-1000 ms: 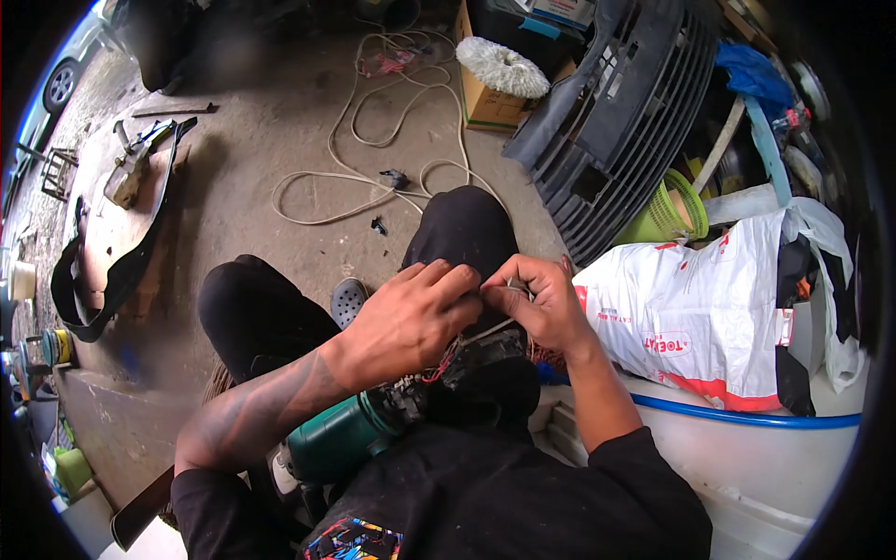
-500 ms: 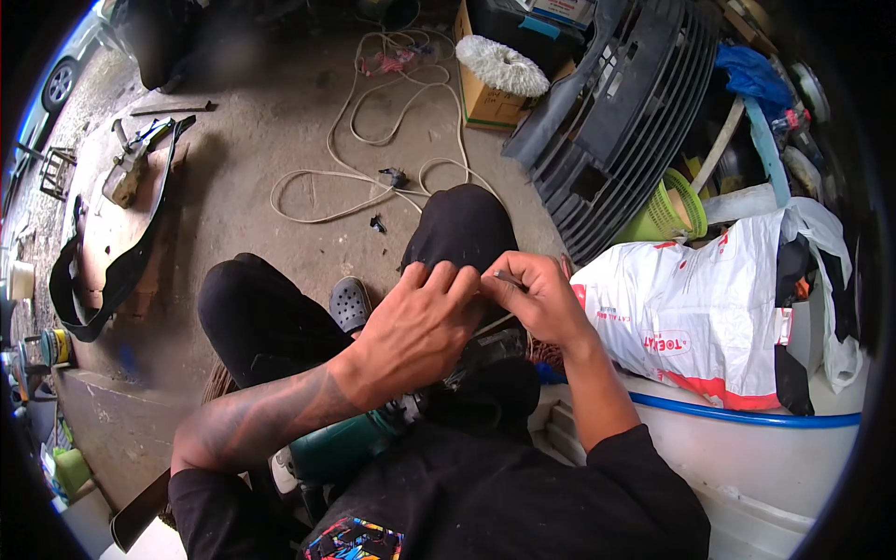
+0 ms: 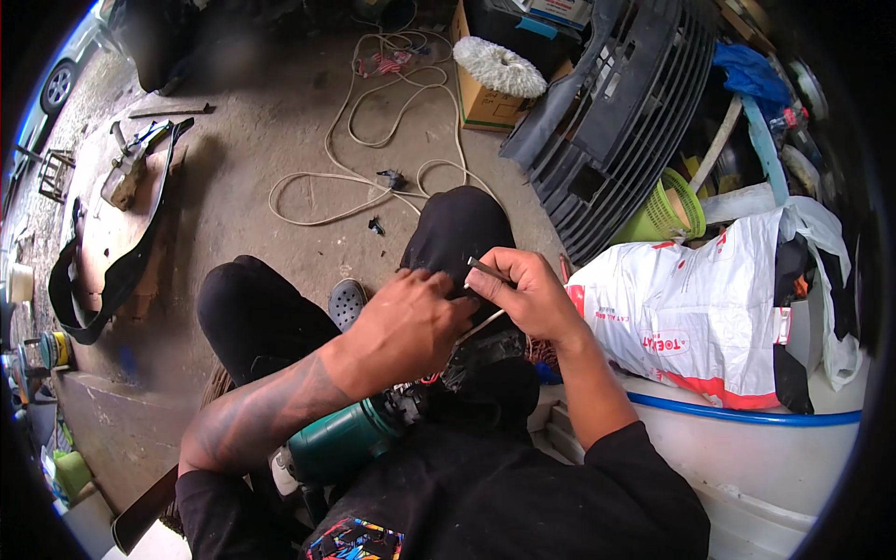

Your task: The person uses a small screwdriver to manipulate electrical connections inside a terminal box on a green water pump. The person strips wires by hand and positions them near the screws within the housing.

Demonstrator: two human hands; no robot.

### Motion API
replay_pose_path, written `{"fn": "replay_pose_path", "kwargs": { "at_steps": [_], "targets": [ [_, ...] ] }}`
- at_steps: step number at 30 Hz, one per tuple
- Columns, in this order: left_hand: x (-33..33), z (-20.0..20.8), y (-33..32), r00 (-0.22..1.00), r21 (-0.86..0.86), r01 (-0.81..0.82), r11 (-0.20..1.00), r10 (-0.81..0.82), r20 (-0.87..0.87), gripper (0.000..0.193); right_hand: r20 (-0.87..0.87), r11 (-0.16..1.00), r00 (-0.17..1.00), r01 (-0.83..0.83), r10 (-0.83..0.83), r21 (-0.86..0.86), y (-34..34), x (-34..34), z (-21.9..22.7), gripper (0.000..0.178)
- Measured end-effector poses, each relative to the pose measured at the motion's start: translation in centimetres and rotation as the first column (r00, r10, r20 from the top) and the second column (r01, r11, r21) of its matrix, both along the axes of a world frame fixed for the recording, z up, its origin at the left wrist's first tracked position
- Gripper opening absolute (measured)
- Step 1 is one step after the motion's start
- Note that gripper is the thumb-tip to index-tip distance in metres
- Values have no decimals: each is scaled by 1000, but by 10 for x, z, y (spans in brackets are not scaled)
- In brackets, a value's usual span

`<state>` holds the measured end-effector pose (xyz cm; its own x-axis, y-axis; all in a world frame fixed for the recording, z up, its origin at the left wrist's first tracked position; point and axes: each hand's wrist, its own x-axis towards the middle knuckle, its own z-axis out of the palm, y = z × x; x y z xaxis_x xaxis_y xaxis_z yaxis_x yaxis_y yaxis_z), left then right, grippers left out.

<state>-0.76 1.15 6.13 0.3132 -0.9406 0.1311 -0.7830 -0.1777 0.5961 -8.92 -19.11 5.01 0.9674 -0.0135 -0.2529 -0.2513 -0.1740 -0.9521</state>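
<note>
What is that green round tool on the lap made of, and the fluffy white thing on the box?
The green round tool body looks like glossy moulded plastic, since light glints off it. The fluffy white round pad on the cardboard box seems woolly or stringy fibre, though that's uncertain.

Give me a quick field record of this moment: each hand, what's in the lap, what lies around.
left hand: fingers bent over the dark end of the tool, touching it
right hand: closed on a thin dark rod, with a pale cord running under it
tool in lap: green power tool, lying across the thighs
floor ahead: cream cable in loose loops on concrete
person's right: white printed sack, dark car grille
behind cable: cardboard box with a white fluffy pad on top
</note>
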Motion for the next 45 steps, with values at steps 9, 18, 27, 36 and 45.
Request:
{"fn": "replay_pose_path", "kwargs": {
  "at_steps": [9,18,27,36,45],
  "targets": [
    [7,-13,-4,371,-36,-126,991,14,-929,35,4,997,1000,15,-15,80,1,3,-2,16],
    [8,-13,1,937,-226,-61,972,-22,-349,30,17,996,997,-81,80,44,-8,-7,5,17],
    [10,-11,0,939,-252,-85,964,-7,-343,22,9,993,996,-84,84,79,-3,-6,21,9],
    [12,-7,1,920,-235,-217,948,118,-374,19,-7,994,995,-101,102,35,-11,-16,14,20],
    [6,8,4,684,-31,-252,967,155,-712,49,75,994,997,-2,10,-112,2,-16,6,24]
  ]
}}
